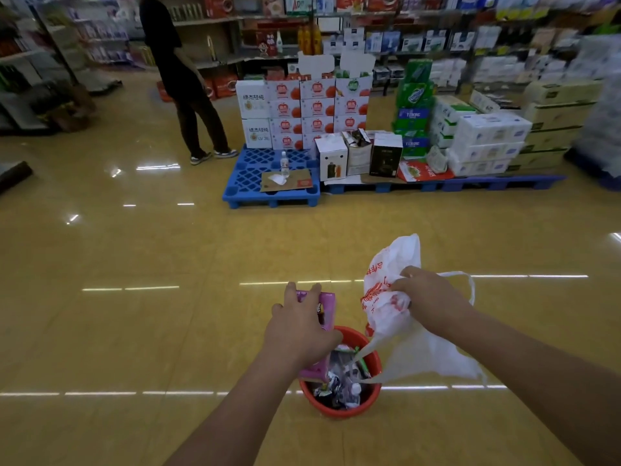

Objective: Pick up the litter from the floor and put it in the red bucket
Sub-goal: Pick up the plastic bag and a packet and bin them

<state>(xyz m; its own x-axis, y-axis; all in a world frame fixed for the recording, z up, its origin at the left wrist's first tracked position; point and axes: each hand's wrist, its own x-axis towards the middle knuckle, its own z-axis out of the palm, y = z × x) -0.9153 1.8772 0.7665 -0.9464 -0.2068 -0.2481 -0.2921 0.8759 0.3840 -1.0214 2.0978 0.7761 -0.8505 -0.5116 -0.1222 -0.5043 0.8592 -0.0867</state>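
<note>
**Both hands full over the red bucket**

Your left grip (299,327) is clamped round a glossy purple packet (326,307). The packet is flat and oblong, and your fingers curl over its top edge. It hangs above the far left rim of the red bucket (339,410).

Your right grip (426,297) is bunched tight on a thin, crumpled white plastic bag (386,317) with red print. One loop handle trails free past your wrist. The bag's slack lower part droops beside and over the bucket's right rim.

The bucket is round, smooth plastic. It stands on the shiny yellow tiled floor (134,331) right below your hands. Inside it is a heap of crinkled wrappers in dark, silver and pink. What looks like a small clear bottle lies among them.

Further off, a blue lattice pallet (242,183) carries a flat piece of brown cardboard (295,183), a clear bottle (284,163) and stacked white cartons. A person (181,79) in dark clothes stands beside its far left corner.
</note>
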